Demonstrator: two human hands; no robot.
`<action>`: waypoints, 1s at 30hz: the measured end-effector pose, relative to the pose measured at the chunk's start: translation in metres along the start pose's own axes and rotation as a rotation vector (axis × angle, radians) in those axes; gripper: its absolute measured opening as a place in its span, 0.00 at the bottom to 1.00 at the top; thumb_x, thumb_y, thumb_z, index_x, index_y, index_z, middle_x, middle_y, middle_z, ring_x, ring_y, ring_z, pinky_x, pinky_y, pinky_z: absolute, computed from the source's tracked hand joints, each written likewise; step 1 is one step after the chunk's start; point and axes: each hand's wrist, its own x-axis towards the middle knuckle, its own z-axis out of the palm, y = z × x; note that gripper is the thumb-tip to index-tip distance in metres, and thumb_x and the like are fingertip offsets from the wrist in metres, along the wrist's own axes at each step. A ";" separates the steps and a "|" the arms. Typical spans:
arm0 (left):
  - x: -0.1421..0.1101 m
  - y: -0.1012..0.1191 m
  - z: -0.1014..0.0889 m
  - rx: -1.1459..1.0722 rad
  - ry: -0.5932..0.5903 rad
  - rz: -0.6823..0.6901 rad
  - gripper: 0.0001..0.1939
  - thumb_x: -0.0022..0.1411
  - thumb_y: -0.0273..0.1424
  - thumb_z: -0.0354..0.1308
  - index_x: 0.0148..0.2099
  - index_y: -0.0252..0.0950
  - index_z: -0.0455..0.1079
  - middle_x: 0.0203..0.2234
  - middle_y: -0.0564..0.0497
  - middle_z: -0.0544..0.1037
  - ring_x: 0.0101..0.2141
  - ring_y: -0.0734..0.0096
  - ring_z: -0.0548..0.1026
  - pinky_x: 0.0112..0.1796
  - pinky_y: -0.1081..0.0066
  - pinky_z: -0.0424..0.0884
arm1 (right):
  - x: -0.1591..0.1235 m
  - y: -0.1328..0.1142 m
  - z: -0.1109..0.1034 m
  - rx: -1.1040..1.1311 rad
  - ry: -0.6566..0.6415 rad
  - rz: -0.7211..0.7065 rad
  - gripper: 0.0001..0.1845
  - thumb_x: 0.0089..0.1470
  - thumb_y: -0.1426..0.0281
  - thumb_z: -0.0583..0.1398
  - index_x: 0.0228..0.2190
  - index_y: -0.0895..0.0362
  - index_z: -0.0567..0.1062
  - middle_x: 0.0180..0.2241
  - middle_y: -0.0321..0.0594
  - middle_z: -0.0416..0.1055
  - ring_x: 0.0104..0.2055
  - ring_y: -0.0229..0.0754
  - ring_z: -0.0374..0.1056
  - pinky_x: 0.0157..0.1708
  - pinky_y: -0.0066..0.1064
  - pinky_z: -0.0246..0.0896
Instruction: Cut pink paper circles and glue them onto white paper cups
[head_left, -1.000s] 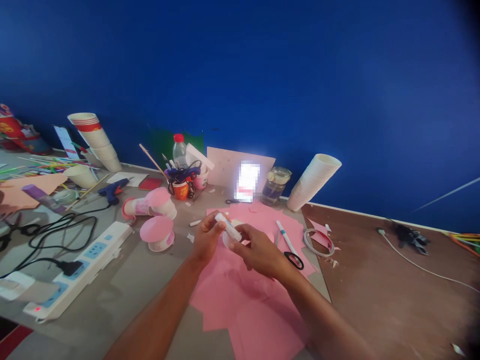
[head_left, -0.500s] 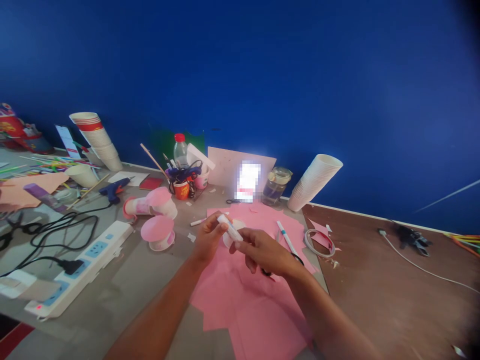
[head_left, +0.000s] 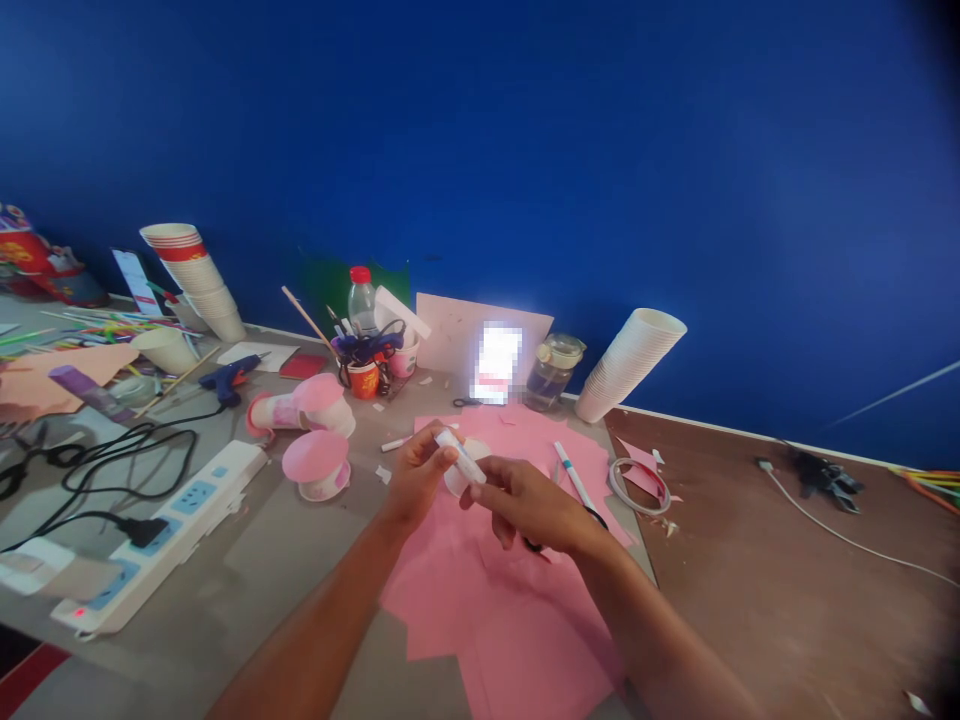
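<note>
Between my two hands is a small white tube [head_left: 460, 458] with faint bluish print; its exact kind is not clear. My left hand [head_left: 420, 472] pinches its upper left end with thumb and fingers. At the lower right end, the fingers of my right hand [head_left: 525, 498] close on it. Behind the tube a round whitish piece [head_left: 454, 481] partly shows. Pink paper sheets [head_left: 525, 640] lie spread below both hands. A white marker with a blue band [head_left: 574, 475] rests on the paper, right of my right hand. Dark scissor-like handles are partly hidden under that hand.
Pink-topped paper cups [head_left: 316, 465] stand left of my hands. A power strip [head_left: 172, 535] with black cables and a glue gun [head_left: 229, 378] lie farther left. At the back are a lit phone [head_left: 495, 360], a glass jar [head_left: 553, 372] and stacked paper cups [head_left: 634, 360].
</note>
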 end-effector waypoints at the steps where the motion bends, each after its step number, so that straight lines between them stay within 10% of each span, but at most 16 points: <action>1: 0.000 0.001 0.001 0.005 -0.006 -0.004 0.16 0.49 0.43 0.63 0.30 0.35 0.69 0.21 0.54 0.67 0.23 0.75 0.63 0.25 0.74 0.60 | 0.000 0.001 -0.001 0.020 -0.036 0.001 0.12 0.54 0.62 0.53 0.35 0.57 0.69 0.26 0.35 0.72 0.14 0.29 0.61 0.12 0.21 0.45; 10: 0.000 -0.001 0.001 0.052 0.036 0.016 0.15 0.47 0.41 0.65 0.30 0.35 0.71 0.27 0.52 0.68 0.27 0.74 0.64 0.29 0.75 0.61 | 0.010 0.008 0.010 -0.273 0.374 -0.091 0.06 0.46 0.67 0.60 0.27 0.55 0.67 0.22 0.31 0.66 0.21 0.33 0.60 0.18 0.23 0.49; 17: -0.001 0.007 0.003 0.032 0.004 0.037 0.14 0.49 0.42 0.64 0.30 0.35 0.71 0.25 0.53 0.66 0.25 0.75 0.63 0.27 0.74 0.61 | 0.003 0.001 -0.003 0.011 -0.061 -0.069 0.08 0.54 0.66 0.53 0.32 0.57 0.69 0.22 0.32 0.68 0.16 0.30 0.60 0.17 0.22 0.50; 24: -0.001 0.001 0.003 0.077 0.011 0.044 0.12 0.49 0.39 0.64 0.31 0.35 0.71 0.26 0.53 0.67 0.27 0.75 0.64 0.29 0.75 0.61 | 0.010 0.008 0.009 -0.336 0.419 -0.084 0.05 0.46 0.68 0.59 0.27 0.55 0.67 0.21 0.31 0.65 0.22 0.34 0.59 0.19 0.24 0.47; 30: 0.000 0.004 0.001 0.047 0.012 0.065 0.14 0.50 0.41 0.63 0.31 0.36 0.71 0.26 0.53 0.66 0.26 0.74 0.64 0.27 0.74 0.62 | 0.004 0.003 -0.001 -0.007 -0.014 -0.103 0.10 0.55 0.65 0.52 0.34 0.57 0.69 0.23 0.32 0.67 0.17 0.30 0.59 0.18 0.23 0.49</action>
